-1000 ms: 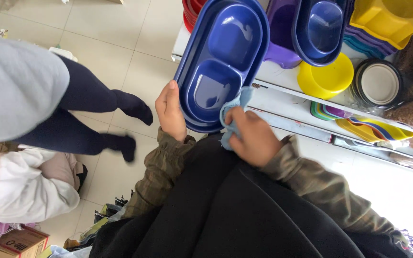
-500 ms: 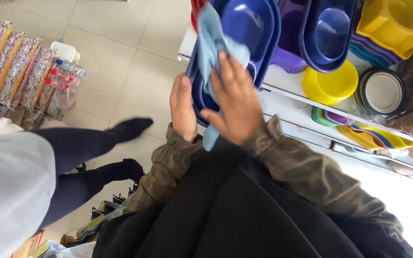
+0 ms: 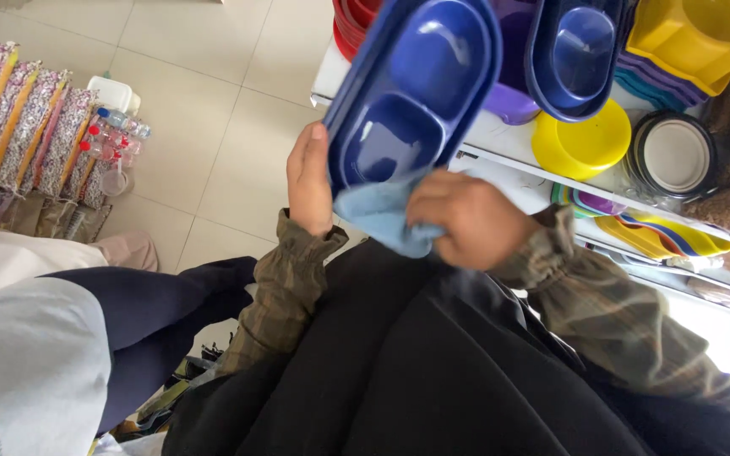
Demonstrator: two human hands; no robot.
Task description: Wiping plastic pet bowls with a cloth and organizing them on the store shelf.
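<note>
A dark blue two-compartment plastic tray [image 3: 416, 89] is held up in front of a white shelf. My left hand [image 3: 307, 181] grips its lower left edge. At the tray's bottom end my right hand [image 3: 466, 221] presses a light blue cloth [image 3: 379, 215] against the rim. Both of my sleeves are olive plaid, above a black garment.
The white shelf [image 3: 500, 139] carries a second blue tray [image 3: 574, 51], yellow bowls [image 3: 583, 139], a yellow tub [image 3: 694, 34], red dishes [image 3: 355, 19] and a round lidded tin [image 3: 673, 156]. Another person in dark leggings [image 3: 162, 317] stands at left. Fabric rolls [image 3: 19, 118] and small bottles [image 3: 116, 131] stand on the tiled floor.
My right hand with the cloth has slid from the middle of the tray down to its bottom end. The person at left has shifted closer.
</note>
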